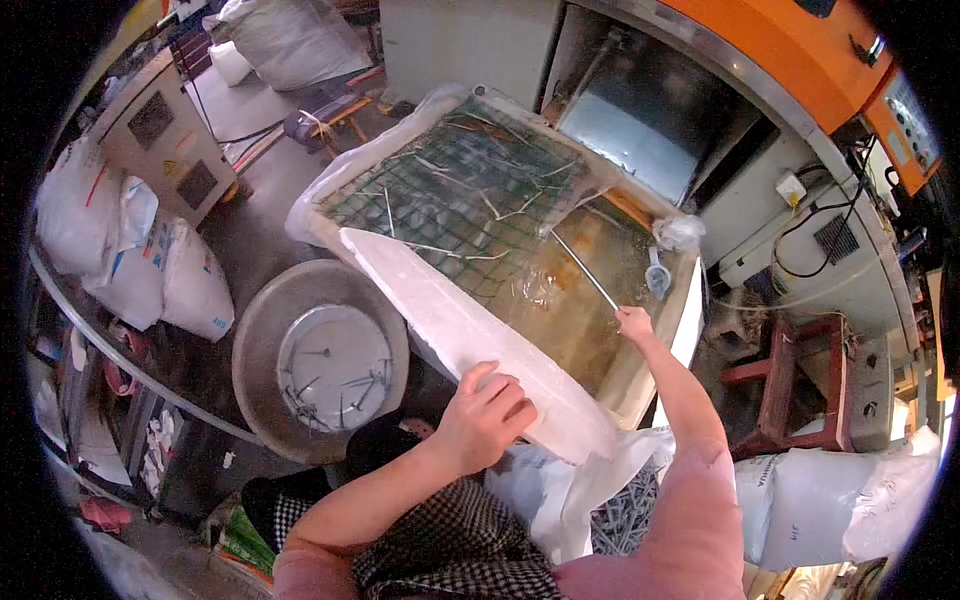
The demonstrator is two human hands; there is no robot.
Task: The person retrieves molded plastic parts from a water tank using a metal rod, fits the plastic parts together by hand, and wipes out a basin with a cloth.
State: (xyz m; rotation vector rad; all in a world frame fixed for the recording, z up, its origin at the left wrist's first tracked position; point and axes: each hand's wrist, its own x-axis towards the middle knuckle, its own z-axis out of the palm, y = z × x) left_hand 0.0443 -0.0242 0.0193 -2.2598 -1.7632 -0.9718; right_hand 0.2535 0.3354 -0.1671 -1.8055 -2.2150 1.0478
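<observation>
A thin metal rod (585, 270) is gripped near its lower end by my right hand (633, 323), fingers closed around it. The rod slants up and left over a tub (650, 385) of murky, yellowish water (570, 325), and its far end is at or in the water beside a green net (460, 190). My left hand (487, 412) is loosely curled, with nothing visible in it. It lies over the lower edge of a long white board (440, 305) along the near side of the tub; whether it presses on the board is unclear.
A round basin (255, 370) with a few thin pieces stands left of the tub. Below the tub is a white sack (575, 505) of grey pieces (625, 515). Filled bags (185, 270) stand at left, a red metal frame (780, 385) at right, and an orange machine (770, 50) behind.
</observation>
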